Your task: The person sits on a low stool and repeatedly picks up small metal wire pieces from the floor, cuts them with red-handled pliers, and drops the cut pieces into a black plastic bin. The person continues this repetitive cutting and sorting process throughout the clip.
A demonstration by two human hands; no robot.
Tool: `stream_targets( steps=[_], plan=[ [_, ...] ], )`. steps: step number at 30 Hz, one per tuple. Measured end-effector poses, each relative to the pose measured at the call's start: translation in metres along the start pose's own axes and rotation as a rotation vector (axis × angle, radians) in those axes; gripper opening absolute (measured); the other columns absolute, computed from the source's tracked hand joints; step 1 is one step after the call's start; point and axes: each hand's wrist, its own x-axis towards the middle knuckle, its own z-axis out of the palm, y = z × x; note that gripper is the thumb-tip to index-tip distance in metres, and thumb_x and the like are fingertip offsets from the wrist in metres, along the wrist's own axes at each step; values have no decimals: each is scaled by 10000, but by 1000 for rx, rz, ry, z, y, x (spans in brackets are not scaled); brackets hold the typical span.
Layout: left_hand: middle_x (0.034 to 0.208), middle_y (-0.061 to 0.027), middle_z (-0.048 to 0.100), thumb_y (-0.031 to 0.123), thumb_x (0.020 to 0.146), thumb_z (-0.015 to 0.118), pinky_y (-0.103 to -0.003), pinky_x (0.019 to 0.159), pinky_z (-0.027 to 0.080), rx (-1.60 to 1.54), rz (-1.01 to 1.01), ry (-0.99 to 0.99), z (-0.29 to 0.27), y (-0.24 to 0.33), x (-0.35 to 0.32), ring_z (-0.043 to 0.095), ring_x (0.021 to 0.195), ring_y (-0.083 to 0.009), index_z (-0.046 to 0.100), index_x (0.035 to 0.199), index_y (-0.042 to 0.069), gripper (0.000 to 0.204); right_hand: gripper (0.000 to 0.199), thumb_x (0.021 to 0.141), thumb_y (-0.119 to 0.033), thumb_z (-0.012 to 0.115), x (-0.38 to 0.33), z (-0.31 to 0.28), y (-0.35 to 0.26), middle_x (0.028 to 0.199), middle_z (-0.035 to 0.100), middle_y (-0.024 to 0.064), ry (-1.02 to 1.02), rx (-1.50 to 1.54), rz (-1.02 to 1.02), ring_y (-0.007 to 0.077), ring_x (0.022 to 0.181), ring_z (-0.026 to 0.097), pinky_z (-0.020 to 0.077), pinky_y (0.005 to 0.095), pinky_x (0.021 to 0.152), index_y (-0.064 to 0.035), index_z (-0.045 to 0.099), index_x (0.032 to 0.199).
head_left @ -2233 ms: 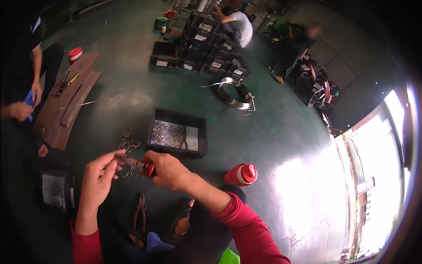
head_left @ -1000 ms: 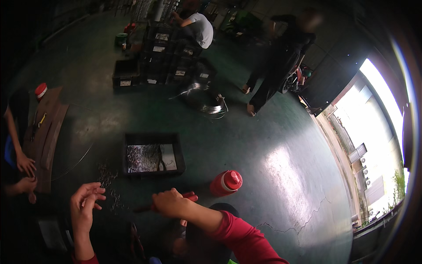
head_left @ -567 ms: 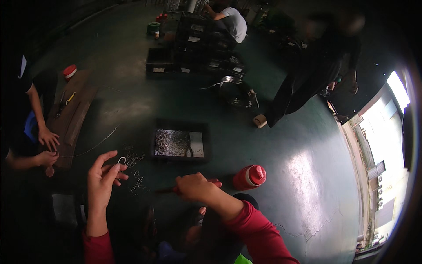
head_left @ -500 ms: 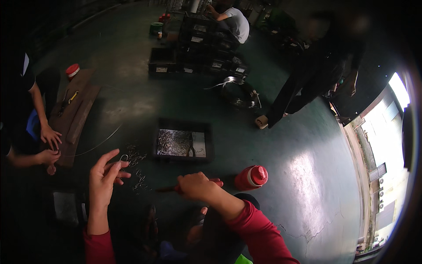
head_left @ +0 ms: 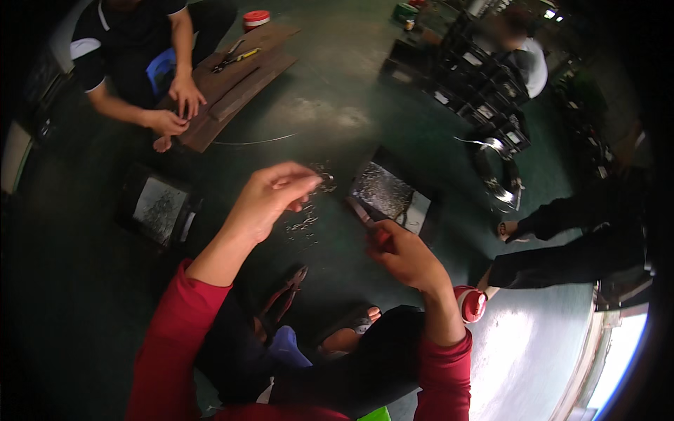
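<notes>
**The pliers came up against the view of the black bin**

From where I stood, the wearer's gaze had turned left, and both bare hands showed higher before the body. A moment earlier the left hand had its fingers fanned out around a bent wire; now its grip was drawn together, thumb and forefinger appearing to pinch a small curl of metal at their tips, though blur softened the detail. That hand reached over the edge of the loose metal bits on the floor.

The right hand had shifted too. Its grip was wrapped around the pliers' red handles, and the tool crossed in front of the bin's near corner, where it had been lower and apart. I couldn't tell whether it touched the wall. For the work, this left wire and tool well separated, each in its own hand.

A second pair of pliers lay between the wearer's feet. At the right, a passer-by's dark trousers had come close to the red bottle, while across the floor a co-worker's hands were busy beside the brown boards.
</notes>
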Motion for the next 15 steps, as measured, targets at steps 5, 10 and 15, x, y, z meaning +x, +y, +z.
stream_targets(
  steps=[5, 10, 15],
  plan=[
    [803, -8, 625, 161, 892, 666, -211, 606, 472, -74, -3, -15, -4, 1, -5, 584, 690, -76, 667, 967, 26, 154, 296, 881, -136, 659, 1, 7, -12, 918, 636, 47, -26, 109, -15, 115, 851, 589, 470, 268, 773, -10, 560, 1129],
    [774, -40, 639, 150, 905, 645, -215, 539, 463, -52, -45, -32, -5, 4, -10, 589, 617, -85, 662, 987, 19, 155, 256, 889, -108, 646, 1, 10, -13, 931, 626, 36, -31, 199, -25, 88, 858, 573, 464, 245, 767, -8, 557, 1107],
    [729, -42, 631, 137, 922, 607, -207, 497, 422, -33, -59, -134, -1, 7, -14, 561, 569, -74, 663, 1058, 9, 196, 225, 893, -93, 637, 2, 14, -19, 874, 606, 22, -32, 253, -100, 73, 806, 563, 454, 233, 707, -17, 555, 1088]
  ],
)
